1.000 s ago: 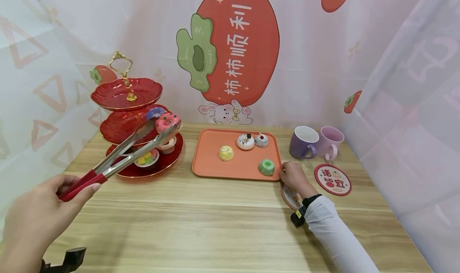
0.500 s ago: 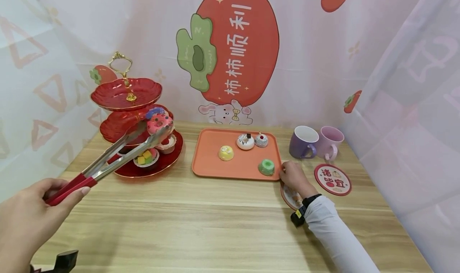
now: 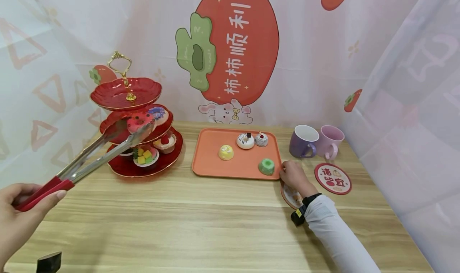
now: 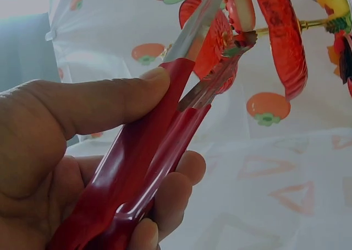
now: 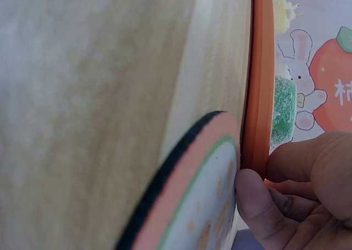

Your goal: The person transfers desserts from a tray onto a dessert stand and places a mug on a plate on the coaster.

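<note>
My left hand (image 3: pixel 23 213) grips the red handles of metal tongs (image 3: pixel 52 189) at the left. Between the tong tips is a pink doughnut (image 3: pixel 138 121) with dark dots, overlapping the middle tier of a red three-tier cake stand (image 3: pixel 108 93). Beside it on that tier sits a doughnut with blue-purple topping (image 3: pixel 158 115). In the left wrist view the thumb (image 4: pixel 148 87) presses one tong handle, fingers curled round the other. My right hand (image 3: pixel 296 179) pinches the front right corner of an orange tray (image 3: pixel 208 161); the right wrist view shows thumb and finger at the rim (image 5: pixel 258 96).
On the tray lie a yellow cake (image 3: pixel 226 152), a white doughnut (image 3: pixel 245 141), a cherry-topped cake (image 3: pixel 261 139) and a green cake (image 3: pixel 266 167). Purple (image 3: pixel 302 143) and pink (image 3: pixel 330 141) mugs stand right. One coaster (image 3: pixel 332 179) lies nearby; another (image 3: pixel 289 195) is partly under my right hand.
My left hand has moved left and slightly down, carrying the pink doughnut in the tongs from in front of the stand to over its middle tier. My right hand has stayed at the tray.
</note>
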`<control>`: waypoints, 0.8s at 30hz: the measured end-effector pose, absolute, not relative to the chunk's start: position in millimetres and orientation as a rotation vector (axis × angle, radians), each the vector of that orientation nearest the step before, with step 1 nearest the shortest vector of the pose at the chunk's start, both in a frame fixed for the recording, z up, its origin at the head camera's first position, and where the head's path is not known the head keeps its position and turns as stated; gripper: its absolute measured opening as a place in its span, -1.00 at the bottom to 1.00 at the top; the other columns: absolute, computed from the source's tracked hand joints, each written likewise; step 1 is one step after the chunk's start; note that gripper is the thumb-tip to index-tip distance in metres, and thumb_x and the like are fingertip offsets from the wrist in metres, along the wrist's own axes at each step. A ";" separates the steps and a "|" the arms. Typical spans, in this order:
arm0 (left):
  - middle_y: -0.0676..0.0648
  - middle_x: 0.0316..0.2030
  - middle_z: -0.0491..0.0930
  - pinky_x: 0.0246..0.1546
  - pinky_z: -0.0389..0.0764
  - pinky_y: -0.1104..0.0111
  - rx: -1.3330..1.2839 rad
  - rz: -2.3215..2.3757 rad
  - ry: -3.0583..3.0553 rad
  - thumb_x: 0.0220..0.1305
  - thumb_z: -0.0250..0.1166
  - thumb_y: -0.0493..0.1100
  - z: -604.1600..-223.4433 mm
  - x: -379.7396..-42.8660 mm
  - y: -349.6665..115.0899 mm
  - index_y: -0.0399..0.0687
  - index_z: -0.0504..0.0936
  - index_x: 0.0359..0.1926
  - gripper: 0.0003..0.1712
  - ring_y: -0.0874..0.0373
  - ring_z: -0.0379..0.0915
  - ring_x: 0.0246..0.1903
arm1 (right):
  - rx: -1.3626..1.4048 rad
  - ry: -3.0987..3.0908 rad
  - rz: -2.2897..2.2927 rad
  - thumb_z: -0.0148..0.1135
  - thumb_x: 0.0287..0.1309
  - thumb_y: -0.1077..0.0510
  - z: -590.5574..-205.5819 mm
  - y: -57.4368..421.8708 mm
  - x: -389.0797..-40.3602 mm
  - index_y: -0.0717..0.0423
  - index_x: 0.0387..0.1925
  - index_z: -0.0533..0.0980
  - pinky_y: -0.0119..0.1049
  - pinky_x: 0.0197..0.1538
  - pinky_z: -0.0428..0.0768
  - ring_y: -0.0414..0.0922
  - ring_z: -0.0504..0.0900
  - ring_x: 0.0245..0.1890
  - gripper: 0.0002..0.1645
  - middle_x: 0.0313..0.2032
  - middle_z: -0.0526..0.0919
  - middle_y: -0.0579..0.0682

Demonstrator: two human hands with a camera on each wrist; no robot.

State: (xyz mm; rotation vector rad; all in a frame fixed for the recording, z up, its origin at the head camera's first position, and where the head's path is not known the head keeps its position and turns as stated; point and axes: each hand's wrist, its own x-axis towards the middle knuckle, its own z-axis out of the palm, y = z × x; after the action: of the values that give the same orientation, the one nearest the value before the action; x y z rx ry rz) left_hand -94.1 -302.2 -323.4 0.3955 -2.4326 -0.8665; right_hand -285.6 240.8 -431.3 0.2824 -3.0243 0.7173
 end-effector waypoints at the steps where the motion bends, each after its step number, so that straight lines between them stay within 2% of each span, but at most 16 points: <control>1: 0.04 -0.68 0.41 -0.79 0.23 0.59 0.408 -0.849 -2.414 0.07 0.35 -0.33 -325.6 -94.1 -305.4 -0.60 0.44 -0.24 -0.63 0.52 0.15 -0.74 | 0.285 -3.023 0.714 0.09 0.11 0.34 -431.4 240.7 -285.6 0.25 -0.56 0.46 -0.31 -0.60 0.26 -0.14 0.33 -0.71 -0.85 -0.69 0.38 -0.02; 5: -0.44 -0.57 0.44 -0.81 0.18 0.62 0.500 -0.746 -2.381 -0.02 0.39 -0.39 -328.0 -94.0 -309.7 -0.62 0.45 -0.23 -0.61 0.58 0.07 -0.76 | 0.290 -3.024 0.701 0.10 0.09 0.35 -431.3 240.6 -285.9 0.25 -0.57 0.45 -0.31 -0.59 0.26 -0.14 0.33 -0.70 -0.84 -0.69 0.37 -0.03; 7: -0.49 -0.52 0.44 -0.80 0.16 0.64 0.547 -0.727 -2.372 -0.04 0.39 -0.41 -326.5 -93.3 -308.7 -0.62 0.45 -0.21 -0.59 0.59 0.04 -0.75 | 0.280 -3.031 0.704 0.10 0.09 0.35 -430.5 240.1 -285.8 0.24 -0.57 0.45 -0.31 -0.59 0.26 -0.14 0.33 -0.69 -0.85 -0.69 0.36 -0.02; 13: -0.54 -0.42 0.40 -0.77 0.13 0.66 0.636 -0.771 -2.368 0.03 0.34 -0.38 -326.6 -94.2 -311.9 -0.63 0.41 -0.16 -0.58 0.61 0.00 -0.71 | 0.272 -3.041 0.714 0.09 0.10 0.35 -429.6 240.6 -285.5 0.25 -0.56 0.45 -0.31 -0.59 0.26 -0.13 0.34 -0.69 -0.86 -0.68 0.37 -0.01; 14: -0.41 -0.48 0.44 -0.76 0.15 0.66 0.645 -0.771 -2.360 0.05 0.35 -0.34 -329.5 -95.1 -314.4 -0.53 0.45 -0.22 -0.65 0.62 0.01 -0.70 | 0.270 -3.044 0.719 0.09 0.10 0.35 -429.4 240.8 -285.5 0.26 -0.55 0.46 -0.31 -0.59 0.26 -0.13 0.34 -0.68 -0.86 -0.67 0.38 -0.01; 19: -0.38 -0.37 0.44 -0.70 0.10 0.70 0.691 -0.779 -2.325 0.12 0.32 -0.28 -334.8 -98.5 -318.8 -0.51 0.43 -0.16 -0.62 0.67 -0.05 -0.65 | 0.270 -3.045 0.736 0.09 0.10 0.36 -428.9 241.0 -285.3 0.26 -0.53 0.47 -0.31 -0.59 0.28 -0.13 0.36 -0.69 -0.87 -0.67 0.40 -0.01; 20: -0.38 -0.35 0.43 -0.68 0.08 0.71 0.708 -0.781 -2.323 0.14 0.31 -0.27 -334.7 -99.1 -318.8 -0.51 0.42 -0.14 -0.61 0.68 -0.06 -0.63 | 0.269 -3.045 0.740 0.09 0.10 0.36 -428.9 240.8 -285.3 0.27 -0.53 0.47 -0.31 -0.59 0.28 -0.13 0.36 -0.69 -0.87 -0.67 0.40 -0.01; 21: -0.51 -0.25 0.37 -0.65 0.05 0.71 0.725 -0.780 -2.327 0.14 0.30 -0.29 -333.0 -99.5 -317.5 -0.58 0.36 -0.06 -0.53 0.67 -0.09 -0.62 | 0.269 -3.044 0.739 0.09 0.10 0.36 -429.1 240.8 -285.2 0.27 -0.53 0.47 -0.31 -0.60 0.27 -0.13 0.36 -0.69 -0.87 -0.67 0.39 -0.01; 24: -0.50 -0.20 0.35 -0.61 0.01 0.71 0.772 -0.773 -2.338 0.18 0.26 -0.27 -330.9 -101.8 -316.4 -0.57 0.33 -0.03 -0.53 0.65 -0.13 -0.58 | 0.270 -3.043 0.740 0.09 0.10 0.36 -429.8 240.8 -285.1 0.27 -0.53 0.47 -0.32 -0.60 0.27 -0.13 0.35 -0.70 -0.87 -0.67 0.39 -0.01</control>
State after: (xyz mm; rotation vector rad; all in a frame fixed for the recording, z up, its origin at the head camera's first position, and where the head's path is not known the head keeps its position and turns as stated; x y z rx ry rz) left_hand -101.8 -316.4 -330.9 0.7724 -2.3378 -0.7726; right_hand -285.1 240.8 -429.8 0.2701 -3.0426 0.7401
